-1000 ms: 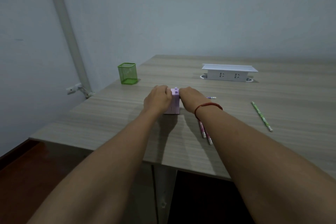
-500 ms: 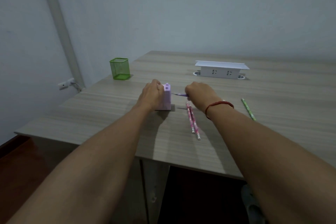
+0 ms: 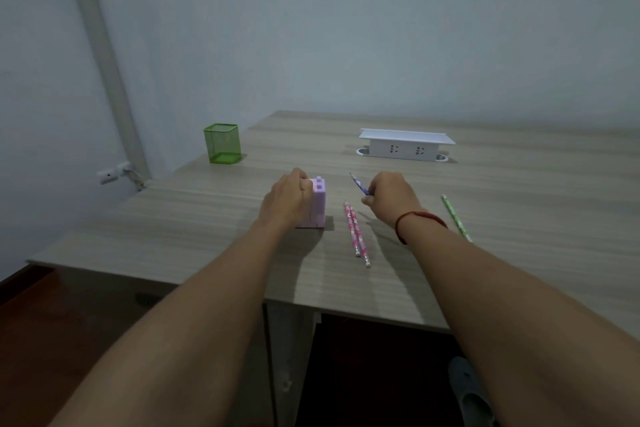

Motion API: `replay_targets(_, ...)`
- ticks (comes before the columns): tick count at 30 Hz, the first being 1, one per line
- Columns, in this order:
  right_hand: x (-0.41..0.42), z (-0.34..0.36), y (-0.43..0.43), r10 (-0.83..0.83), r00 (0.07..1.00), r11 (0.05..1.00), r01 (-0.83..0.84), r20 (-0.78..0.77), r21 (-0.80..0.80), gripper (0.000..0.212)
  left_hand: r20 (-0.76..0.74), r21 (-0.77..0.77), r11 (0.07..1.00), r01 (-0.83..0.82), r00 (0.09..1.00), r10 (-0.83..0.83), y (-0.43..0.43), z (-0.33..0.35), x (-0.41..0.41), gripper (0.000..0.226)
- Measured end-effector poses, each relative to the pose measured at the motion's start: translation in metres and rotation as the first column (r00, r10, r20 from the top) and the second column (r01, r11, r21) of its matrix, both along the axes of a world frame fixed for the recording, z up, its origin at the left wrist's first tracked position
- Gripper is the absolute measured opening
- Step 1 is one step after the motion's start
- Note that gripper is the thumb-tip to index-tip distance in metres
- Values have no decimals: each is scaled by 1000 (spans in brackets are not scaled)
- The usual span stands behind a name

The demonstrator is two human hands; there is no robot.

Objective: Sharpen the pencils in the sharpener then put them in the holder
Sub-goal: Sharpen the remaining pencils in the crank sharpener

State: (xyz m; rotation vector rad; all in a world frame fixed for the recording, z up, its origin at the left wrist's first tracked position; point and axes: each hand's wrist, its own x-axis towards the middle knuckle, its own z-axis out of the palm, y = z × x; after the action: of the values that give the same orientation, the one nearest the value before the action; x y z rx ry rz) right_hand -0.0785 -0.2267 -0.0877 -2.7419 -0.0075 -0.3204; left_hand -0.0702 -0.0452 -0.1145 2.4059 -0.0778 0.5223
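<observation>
A lilac block-shaped sharpener stands on the wooden desk. My left hand grips its left side. My right hand holds a purple pencil a short way right of the sharpener, pointed tip up and to the left, clear of the sharpener. Two pink patterned pencils lie side by side on the desk between my hands. A green pencil lies to the right, partly behind my right wrist. The green mesh holder stands at the desk's far left corner; nothing shows above its rim.
A white pop-up socket box sits at the back of the desk. The wall runs close behind and to the left, with a pipe in the corner. The desk's front edge is near my forearms. A shoe shows on the floor below.
My right hand has pulled the purple pencil out of the sharpener and moved it right, tilting its tip upward. My left hand has stayed on the sharpener.
</observation>
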Motion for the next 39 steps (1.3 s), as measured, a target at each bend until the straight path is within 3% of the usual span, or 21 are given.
replay_targets(6,-8,-23,-6,-127,989,990,131,-70,51,15,45,-16,1000,20,999,-20,-3,-5,-16,27)
replay_targets(13,-10,-23,-12,-164,985,985,166,-57,39,34,85,-65,997,-35,996,40,-6,-11,-15,26)
replay_targets(17,-10,-12,-43,-340,940,931,338,7,-136,32,123,-90,995,-47,991,58,-6,-15,-12,26)
replay_targets(20,-13,-17,-73,-428,889,900,402,-165,-167,41,147,-106,992,-61,986,77,-6,-18,-9,25)
replay_targets(22,-16,-24,-81,-405,877,914,378,-259,-147,43,158,-110,991,-70,984,87,-6,-20,-8,24)
replay_targets(27,-12,-28,-73,-318,947,925,302,-35,-230,36,168,-106,992,-71,982,89,-7,-21,-8,24)
replay_targets(33,-22,-24,-58,-279,943,927,215,-179,-308,41,126,-72,996,-46,991,54,-4,-18,-10,26)
replay_targets(39,-33,-11,-45,-48,997,957,28,-63,-287,33,18,-38,999,-25,1000,26,-6,-6,-17,32)
